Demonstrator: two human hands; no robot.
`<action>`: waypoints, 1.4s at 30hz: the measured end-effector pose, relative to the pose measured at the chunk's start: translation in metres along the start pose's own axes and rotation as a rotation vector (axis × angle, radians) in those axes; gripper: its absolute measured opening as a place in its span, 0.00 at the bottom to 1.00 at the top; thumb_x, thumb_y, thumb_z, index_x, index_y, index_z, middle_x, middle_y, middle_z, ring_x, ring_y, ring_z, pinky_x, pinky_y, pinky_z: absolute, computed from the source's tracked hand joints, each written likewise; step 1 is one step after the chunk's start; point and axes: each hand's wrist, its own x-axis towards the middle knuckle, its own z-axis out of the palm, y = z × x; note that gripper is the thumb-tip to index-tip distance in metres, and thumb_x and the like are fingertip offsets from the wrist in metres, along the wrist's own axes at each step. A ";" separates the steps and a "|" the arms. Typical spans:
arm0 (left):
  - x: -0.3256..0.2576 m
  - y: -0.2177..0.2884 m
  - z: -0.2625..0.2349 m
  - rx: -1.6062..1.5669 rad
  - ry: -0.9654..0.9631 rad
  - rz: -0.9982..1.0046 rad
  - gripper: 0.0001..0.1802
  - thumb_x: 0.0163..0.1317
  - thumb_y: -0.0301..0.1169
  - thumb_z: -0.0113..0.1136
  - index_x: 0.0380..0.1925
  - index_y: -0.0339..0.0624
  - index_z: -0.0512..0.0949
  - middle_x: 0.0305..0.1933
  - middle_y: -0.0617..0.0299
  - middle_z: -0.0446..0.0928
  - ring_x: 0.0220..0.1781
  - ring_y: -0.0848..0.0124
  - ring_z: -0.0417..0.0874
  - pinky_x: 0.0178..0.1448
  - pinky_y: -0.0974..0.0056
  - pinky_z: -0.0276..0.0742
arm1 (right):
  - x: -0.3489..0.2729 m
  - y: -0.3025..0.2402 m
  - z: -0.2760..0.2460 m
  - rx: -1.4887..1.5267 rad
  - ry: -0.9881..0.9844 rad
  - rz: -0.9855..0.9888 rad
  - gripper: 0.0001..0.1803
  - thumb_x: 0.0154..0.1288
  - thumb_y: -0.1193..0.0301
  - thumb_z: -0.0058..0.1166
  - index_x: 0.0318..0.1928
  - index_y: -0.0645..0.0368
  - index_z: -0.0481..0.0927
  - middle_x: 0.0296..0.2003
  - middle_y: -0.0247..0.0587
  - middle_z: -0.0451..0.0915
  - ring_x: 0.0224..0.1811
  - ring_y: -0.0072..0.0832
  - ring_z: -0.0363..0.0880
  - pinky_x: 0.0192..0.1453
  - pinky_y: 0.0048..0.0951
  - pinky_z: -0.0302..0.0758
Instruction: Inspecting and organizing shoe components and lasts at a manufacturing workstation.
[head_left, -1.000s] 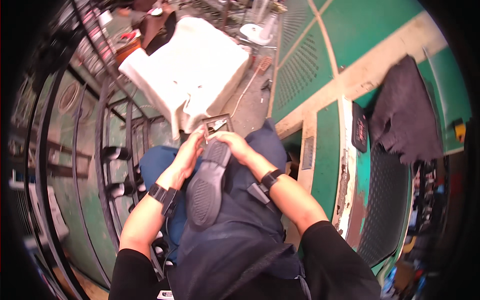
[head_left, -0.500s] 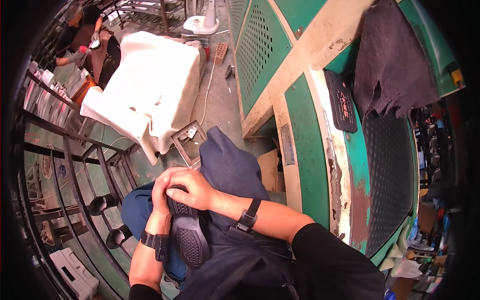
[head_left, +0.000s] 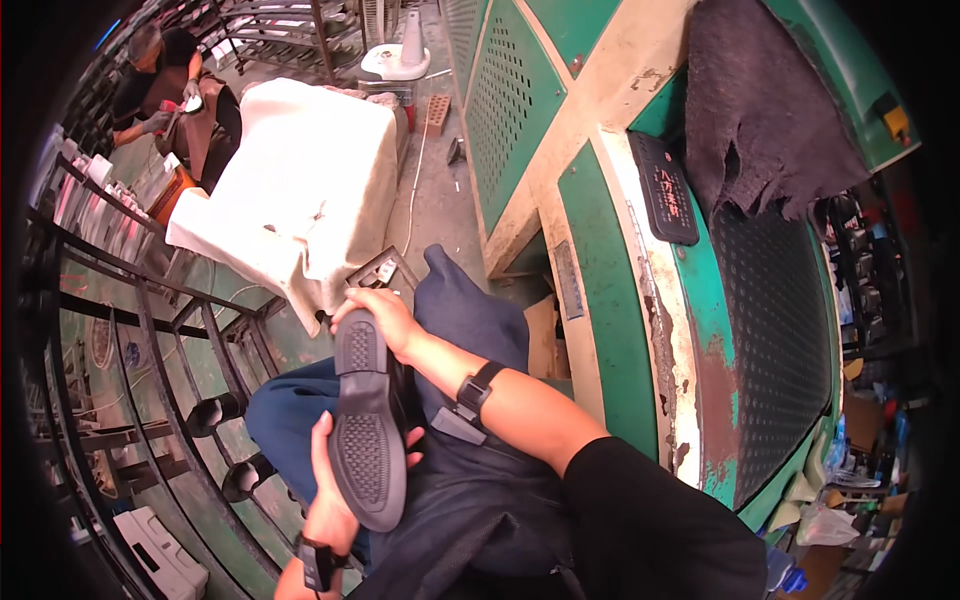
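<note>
I hold a dark shoe (head_left: 364, 420) sole up over my lap, its grey textured outsole facing me. My left hand (head_left: 330, 495) grips the wide front part of the shoe from below and the left. My right hand (head_left: 385, 318) closes over the heel end at the top. Both wrists wear black bands. My lap is covered by a dark blue apron (head_left: 470, 330).
A green perforated machine (head_left: 760, 300) with a cream frame fills the right, a dark cloth (head_left: 760, 110) and a black flat sole piece (head_left: 665, 185) on it. A white-draped block (head_left: 300, 200) stands ahead. Black metal racks (head_left: 110, 330) curve along the left. Another person (head_left: 165, 80) works far back.
The view has tilted and my hands have shifted apart along the shoe: the left now holds the front end low, the right stays on the heel.
</note>
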 end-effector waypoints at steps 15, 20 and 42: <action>-0.012 -0.027 0.006 -0.064 0.039 0.116 0.40 0.65 0.60 0.44 0.60 0.34 0.72 0.50 0.40 0.80 0.54 0.42 0.82 0.58 0.43 0.81 | -0.013 0.012 0.010 -0.073 0.162 0.095 0.26 0.71 0.54 0.46 0.34 0.68 0.84 0.30 0.46 0.85 0.26 0.27 0.82 0.33 0.26 0.77; -0.024 -0.037 0.018 -0.101 -0.009 0.127 0.40 0.64 0.60 0.44 0.61 0.34 0.71 0.53 0.41 0.79 0.53 0.43 0.82 0.59 0.45 0.81 | -0.017 0.010 0.024 -0.020 0.151 0.162 0.26 0.68 0.55 0.46 0.29 0.66 0.84 0.27 0.43 0.84 0.25 0.27 0.81 0.34 0.26 0.77; -0.101 0.000 -0.002 0.388 -0.497 0.830 0.61 0.46 0.53 0.73 0.75 0.38 0.52 0.72 0.26 0.56 0.65 0.32 0.71 0.61 0.36 0.78 | -0.088 -0.025 -0.023 0.235 -0.592 0.511 0.35 0.70 0.50 0.55 0.62 0.69 0.71 0.52 0.54 0.80 0.46 0.39 0.84 0.54 0.39 0.81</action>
